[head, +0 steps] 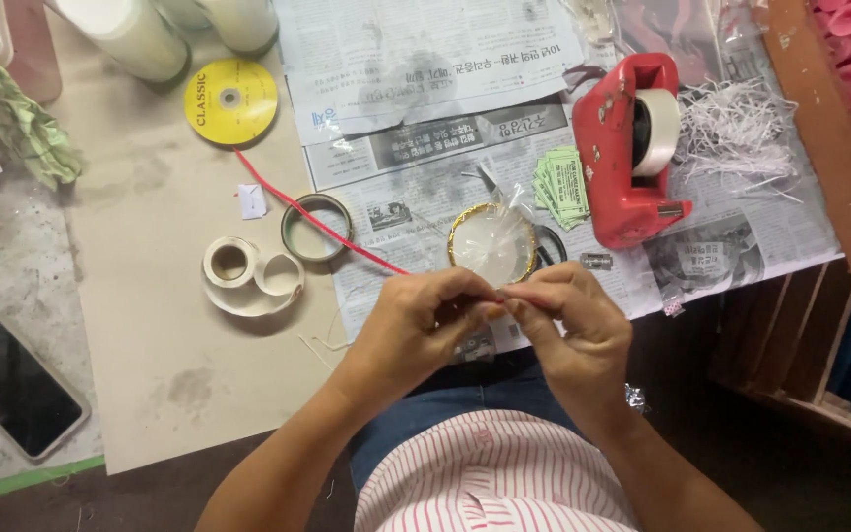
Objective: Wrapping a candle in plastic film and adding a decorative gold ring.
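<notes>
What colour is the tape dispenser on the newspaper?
The tape dispenser is red, holding a white tape roll; the head view shows it.

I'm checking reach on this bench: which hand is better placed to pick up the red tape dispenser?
Probably the right hand: the red tape dispenser sits up on its side of the newspaper, while the left hand would have to cross over. Both now pinch the red ribbon.

Single head-worn view, looking steeply down from above the person's chest onto the work surface. Near field: both hands at lower centre. Far field: spread grey newspaper sheets (416, 187) and a flat brown cardboard sheet (160, 325) toward the top edge.
</notes>
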